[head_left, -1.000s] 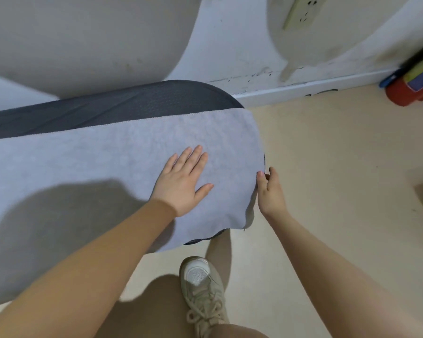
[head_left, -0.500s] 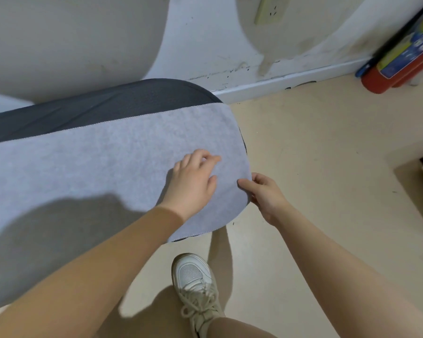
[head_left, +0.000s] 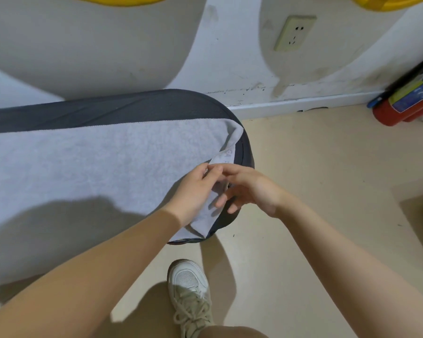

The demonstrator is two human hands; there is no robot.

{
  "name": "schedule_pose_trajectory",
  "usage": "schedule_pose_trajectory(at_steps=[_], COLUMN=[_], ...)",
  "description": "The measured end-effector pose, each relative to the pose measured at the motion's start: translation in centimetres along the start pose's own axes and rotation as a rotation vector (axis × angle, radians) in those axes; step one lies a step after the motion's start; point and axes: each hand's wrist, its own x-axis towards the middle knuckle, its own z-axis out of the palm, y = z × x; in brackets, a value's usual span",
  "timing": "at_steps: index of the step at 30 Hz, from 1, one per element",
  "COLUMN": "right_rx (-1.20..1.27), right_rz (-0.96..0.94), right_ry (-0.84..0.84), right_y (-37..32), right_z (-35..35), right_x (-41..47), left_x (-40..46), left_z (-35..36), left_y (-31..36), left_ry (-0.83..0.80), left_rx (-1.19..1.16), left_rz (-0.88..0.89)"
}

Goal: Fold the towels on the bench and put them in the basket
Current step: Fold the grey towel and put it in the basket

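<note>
left hand: fingers pinched | right hand: fingers loosely spread

Fuzzy matt terry-cloth towel lies on the surface, a dark, finely woven matt fabric.

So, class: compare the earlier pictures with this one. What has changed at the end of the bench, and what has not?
The left hand, flat on the towel before, now pinches its end edge. The right hand has come in beside it at that edge, which is lifted and turned back. The rest of the towel stays spread on the bench.
</note>
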Motion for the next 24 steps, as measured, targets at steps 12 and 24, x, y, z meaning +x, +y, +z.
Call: schedule_pose_trajectory(at_steps=[12,24], right_rx=[-0.21,-0.502], right_rz=[0.063,-0.349], right_ry=[0.653,0.617], right_y=[0.8,-10.0], right_z=[-2.0,6.3], right_x=[10.0,13.8], left_x=[-0.1,-5.3], left_z=[-5.2,-12.1], left_y=[-3.1,-1.3], left_ry=[0.177,0.376], left_rx=[0.321,0.173], left_rz=[-0.097,-0.089])
